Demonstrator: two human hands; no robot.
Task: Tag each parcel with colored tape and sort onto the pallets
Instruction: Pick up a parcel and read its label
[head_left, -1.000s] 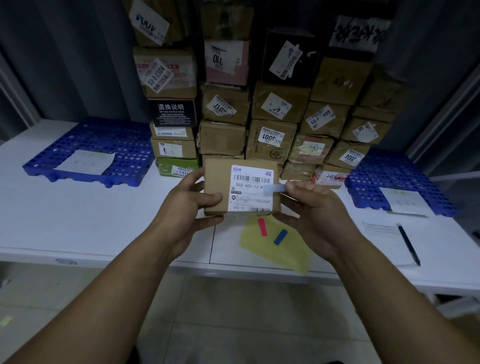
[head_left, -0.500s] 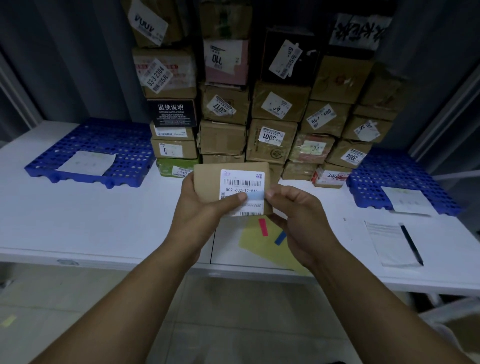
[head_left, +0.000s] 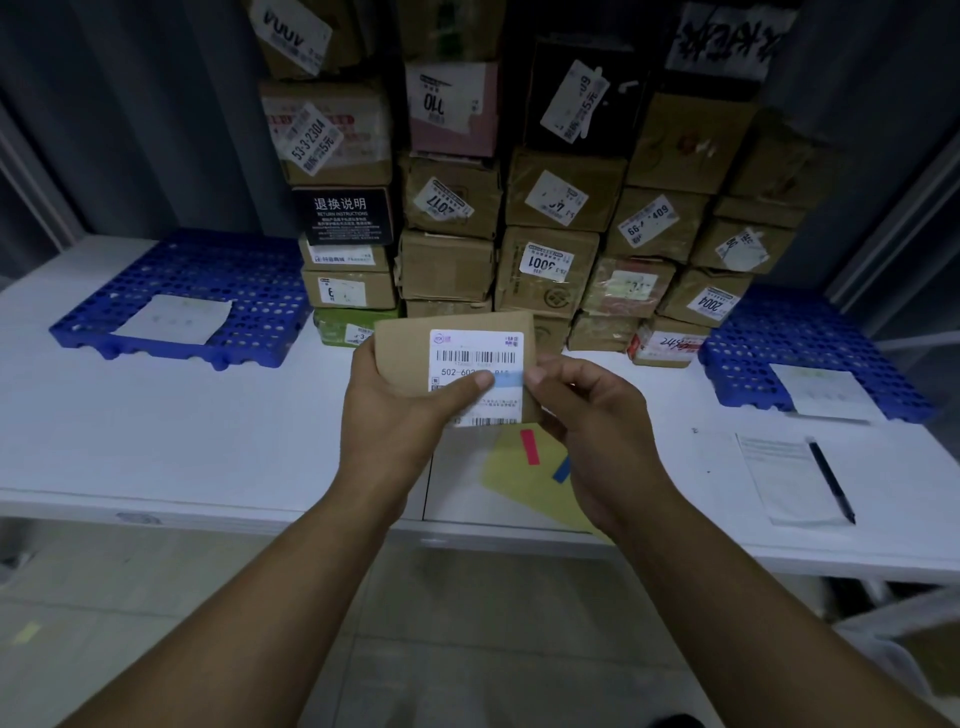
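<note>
I hold a small flat brown parcel (head_left: 402, 348) with a white barcode label above the table's front edge. My left hand (head_left: 400, 415) grips its left side, the thumb lying across the label onto a light blue tape strip (head_left: 508, 380). My right hand (head_left: 587, 415) holds the parcel's right edge, its fingertips at the strip's right end. On the table under the parcel lies a yellow sheet (head_left: 519, 483) carrying a red tape strip (head_left: 530, 446) and a blue tape strip (head_left: 562, 469). Blue pallets sit at the left (head_left: 171, 270) and at the right (head_left: 748, 338).
Several labelled cardboard parcels are stacked at the back of the white table (head_left: 156, 441) between the pallets. Each pallet carries a paper sheet. A paper (head_left: 779, 478) with a black pen (head_left: 831, 480) lies near the front right. Grey floor is below.
The parcel was drawn closer and slightly left. My left thumb moved onto the label and now presses the light blue strip, which earlier stuck out from my right fingertips.
</note>
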